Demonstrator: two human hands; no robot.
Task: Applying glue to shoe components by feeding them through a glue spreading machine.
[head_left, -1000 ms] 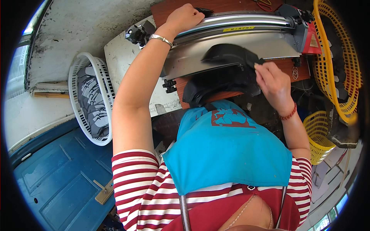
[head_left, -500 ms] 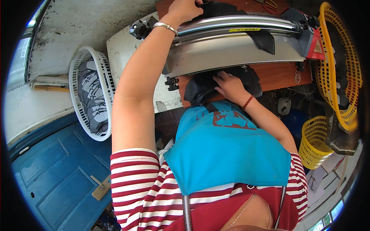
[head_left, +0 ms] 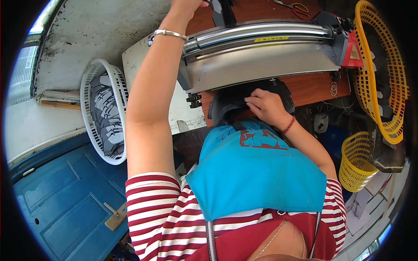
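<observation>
Across the brown table stands a roller machine with a shiny roller and a sloping metal plate. Beyond its roller a black cut piece sticks up. My left hand is beside that piece, with most of its fingers cut off by the upper edge. In front of the plate lies a curved pile of black flexible pieces. My right hand is over this pile, fingers bent and drawn together at its top. Whatever is between those fingertips is too small to make out.
Left of the table is a white basket of grey and black pieces. A large yellow basket with dark pieces stands right, above a smaller yellow basket. Scissors lie behind the machine. A blue door is at lower left.
The black piece that lay on the sloping plate is gone from it. My left hand has moved up and left. My right hand's fingers have drawn together and shifted slightly right over the pile.
</observation>
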